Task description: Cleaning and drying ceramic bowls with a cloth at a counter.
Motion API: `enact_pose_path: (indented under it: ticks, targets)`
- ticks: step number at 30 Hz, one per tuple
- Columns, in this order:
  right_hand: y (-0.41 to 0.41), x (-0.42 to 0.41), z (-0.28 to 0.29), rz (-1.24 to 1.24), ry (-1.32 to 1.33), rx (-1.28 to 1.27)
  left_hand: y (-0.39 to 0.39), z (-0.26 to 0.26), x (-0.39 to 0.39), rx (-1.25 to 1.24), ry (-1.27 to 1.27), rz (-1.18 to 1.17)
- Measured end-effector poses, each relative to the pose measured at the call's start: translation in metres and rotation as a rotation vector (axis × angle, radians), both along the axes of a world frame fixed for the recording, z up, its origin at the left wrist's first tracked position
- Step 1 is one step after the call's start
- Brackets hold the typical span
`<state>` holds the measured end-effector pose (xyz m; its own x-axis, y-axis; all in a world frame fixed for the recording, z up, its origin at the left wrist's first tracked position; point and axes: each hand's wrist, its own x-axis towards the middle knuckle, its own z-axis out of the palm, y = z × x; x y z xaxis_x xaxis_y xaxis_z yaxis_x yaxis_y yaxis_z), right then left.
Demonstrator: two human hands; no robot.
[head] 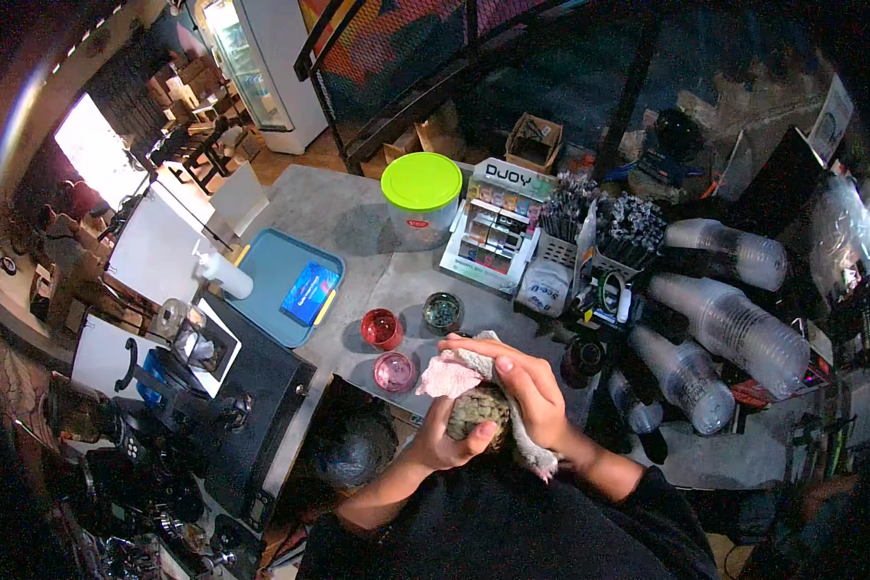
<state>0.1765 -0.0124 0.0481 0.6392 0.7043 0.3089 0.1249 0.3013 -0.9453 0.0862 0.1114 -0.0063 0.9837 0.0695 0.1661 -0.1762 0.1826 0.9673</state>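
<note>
My left hand (446, 438) grips a greenish vessel with a bumpy surface (478, 413), probably a textured glass, close to my body. A pink and pale grey cloth (453, 373) is bunched over its upper side, and one end hangs down past the vessel. My right hand (529, 388) presses this cloth against the vessel from the right, fingers stretched over the top. Just beyond my hands, a red glass (382, 329), a pink glass (394, 373) and a dark green glass (443, 312) stand on the grey counter (362, 275).
Beyond the glasses are a lime-lidded tub (421, 185) and a product display stand (491, 225). Stacked clear plastic cups (732, 333) lie at right, near a dark glass (582, 359). A blue tray (272, 279) and white pump bottle (225, 275) are at left.
</note>
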Motion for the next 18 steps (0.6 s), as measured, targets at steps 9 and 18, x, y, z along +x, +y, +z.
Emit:
enact_pose_path:
  ticks: [9, 18]
  targets:
    - [-0.016, -0.013, -0.016, -0.424, -0.796, -0.041, -0.011, -0.004, 0.024, -0.193, -0.145, 0.189]
    - [-0.027, 0.013, 0.017, 0.002, -0.806, 0.192, -0.007, 0.019, 0.009, -0.091, -0.189, -0.197]
